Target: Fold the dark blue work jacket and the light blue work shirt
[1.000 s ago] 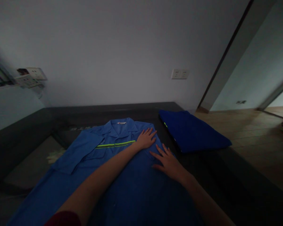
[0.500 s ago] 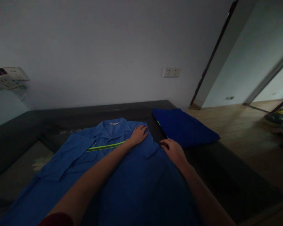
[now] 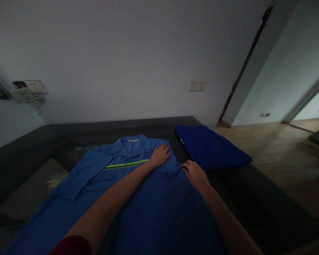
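Note:
A blue short-sleeved work shirt [image 3: 95, 198] lies spread out, front up, its collar pointing toward the wall. A yellow-green stripe crosses its chest, and a small white label shows inside the collar. My left hand [image 3: 160, 155] rests flat on the shirt near the right-hand shoulder, fingers stretched out. At the edge of the right-hand sleeve, my right hand [image 3: 194, 173] pinches the cloth between thumb and fingers. Just beyond that hand lies a folded darker blue garment [image 3: 212, 147] with a bit of yellow-green trim at its left edge.
The dark table [image 3: 244, 198] under the clothes runs up to a pale wall [image 3: 117, 63]. A wall socket [image 3: 197, 85] sits above the table; another socket panel [image 3: 29, 92] is at the far left. Wooden floor [image 3: 266, 138] lies beyond the right edge.
My right hand has closed on the sleeve edge, and the sleeve there has shifted slightly. My left hand stays on the shoulder. The whole view has moved a little.

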A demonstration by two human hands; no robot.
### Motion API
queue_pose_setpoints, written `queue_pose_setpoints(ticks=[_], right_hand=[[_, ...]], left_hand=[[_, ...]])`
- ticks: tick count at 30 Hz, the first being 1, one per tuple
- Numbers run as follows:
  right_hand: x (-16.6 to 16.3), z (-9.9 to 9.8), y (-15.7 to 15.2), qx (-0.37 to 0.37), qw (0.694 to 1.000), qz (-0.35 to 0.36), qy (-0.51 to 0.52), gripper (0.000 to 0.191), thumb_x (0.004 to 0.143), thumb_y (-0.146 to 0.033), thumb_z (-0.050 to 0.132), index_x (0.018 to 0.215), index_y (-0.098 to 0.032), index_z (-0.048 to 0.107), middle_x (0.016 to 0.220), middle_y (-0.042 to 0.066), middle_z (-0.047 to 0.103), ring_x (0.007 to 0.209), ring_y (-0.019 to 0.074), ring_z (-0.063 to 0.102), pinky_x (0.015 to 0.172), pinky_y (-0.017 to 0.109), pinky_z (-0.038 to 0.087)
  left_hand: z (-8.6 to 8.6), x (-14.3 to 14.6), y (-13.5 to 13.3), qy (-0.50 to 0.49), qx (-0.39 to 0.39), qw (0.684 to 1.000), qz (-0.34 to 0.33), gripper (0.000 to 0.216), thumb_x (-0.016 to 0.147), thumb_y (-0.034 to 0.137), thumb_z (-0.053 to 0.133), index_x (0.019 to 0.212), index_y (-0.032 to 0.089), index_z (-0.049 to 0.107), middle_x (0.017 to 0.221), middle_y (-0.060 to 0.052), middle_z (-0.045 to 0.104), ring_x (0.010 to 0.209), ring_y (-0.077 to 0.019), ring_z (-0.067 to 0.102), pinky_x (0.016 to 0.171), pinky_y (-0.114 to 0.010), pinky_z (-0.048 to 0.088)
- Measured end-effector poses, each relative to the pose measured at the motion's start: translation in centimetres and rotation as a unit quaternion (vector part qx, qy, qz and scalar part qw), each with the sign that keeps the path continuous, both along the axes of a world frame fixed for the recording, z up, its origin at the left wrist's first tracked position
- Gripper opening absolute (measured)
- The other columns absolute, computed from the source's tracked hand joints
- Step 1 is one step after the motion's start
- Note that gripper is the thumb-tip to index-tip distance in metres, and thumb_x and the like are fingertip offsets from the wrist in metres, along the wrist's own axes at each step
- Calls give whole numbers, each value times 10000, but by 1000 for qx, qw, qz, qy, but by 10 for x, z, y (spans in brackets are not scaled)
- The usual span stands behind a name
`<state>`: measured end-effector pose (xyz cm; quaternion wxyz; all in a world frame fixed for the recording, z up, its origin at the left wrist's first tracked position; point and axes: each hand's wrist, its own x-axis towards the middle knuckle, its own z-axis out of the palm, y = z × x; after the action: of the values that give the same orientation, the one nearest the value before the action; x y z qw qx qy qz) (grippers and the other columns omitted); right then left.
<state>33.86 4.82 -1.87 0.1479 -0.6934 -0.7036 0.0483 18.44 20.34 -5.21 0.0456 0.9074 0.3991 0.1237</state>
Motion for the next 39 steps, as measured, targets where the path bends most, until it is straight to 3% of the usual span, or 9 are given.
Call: queue_pose_setpoints(ticks=[8, 12, 18, 23, 28, 34, 39], right_hand=[[1, -5, -1, 22, 1000, -10, -3, 249, 874, -171, 505, 1042, -206, 685, 1062, 84, 624, 1008, 219, 548, 852, 322, 436], [-1, 0, -1, 23, 1000, -15, 9, 277, 861, -159, 508, 1086, -219, 657, 1089, 77, 625, 1046, 219, 540, 858, 318, 440], [-5, 0, 3, 29, 1000, 12, -2, 318, 869, -153, 472, 1103, -248, 666, 1062, 57, 651, 1023, 198, 549, 860, 293, 440], [-6, 2, 2, 58, 998, -25, 22, 285, 871, -147, 455, 1032, -216, 680, 1048, 49, 671, 1008, 182, 571, 870, 274, 429], [-6, 3, 2, 58, 994, -74, 54, 282, 877, -157, 437, 1046, -185, 662, 1047, 71, 682, 1008, 191, 596, 859, 280, 428], [-1, -3, 7, 62, 990, -80, 103, 287, 871, -120, 413, 1043, -172, 637, 1027, 85, 690, 961, 197, 630, 851, 298, 440], [0, -7, 9, 67, 988, -82, 113, 303, 853, -78, 389, 1049, -183, 595, 1002, 80, 675, 937, 193, 621, 824, 298, 445]], left_hand=[[1, 7, 3, -25, -22, 999, 6, 450, 940, 349, 392, 1358, 190, 439, 1444, -105, 420, 1349, -242, 344, 1110, -427, 257], [9, 10, 13, -55, -17, 996, 63, 413, 935, 336, 394, 1313, 185, 468, 1369, -110, 489, 1259, -222, 451, 1042, -354, 350], [19, 15, 55, -47, -66, 984, 157, 363, 916, 353, 403, 1093, 108, 605, 1139, -187, 626, 1078, -270, 594, 881, -345, 451], [22, 30, 86, -17, -138, 978, 153, 390, 856, 466, 504, 883, 119, 681, 929, -160, 705, 941, -248, 664, 747, -260, 475], [22, 45, 97, -16, -165, 979, 122, 328, 859, 387, 538, 735, 130, 698, 741, -93, 699, 798, -205, 678, 676, -225, 467], [15, 46, 96, -55, -140, 983, 110, 342, 902, 381, 485, 769, 147, 696, 800, -77, 698, 818, -187, 661, 722, -231, 476], [10, 42, 86, -87, -95, 984, 124, 198, 863, 331, 560, 942, 180, 661, 990, -100, 682, 973, -223, 632, 832, -298, 472]])
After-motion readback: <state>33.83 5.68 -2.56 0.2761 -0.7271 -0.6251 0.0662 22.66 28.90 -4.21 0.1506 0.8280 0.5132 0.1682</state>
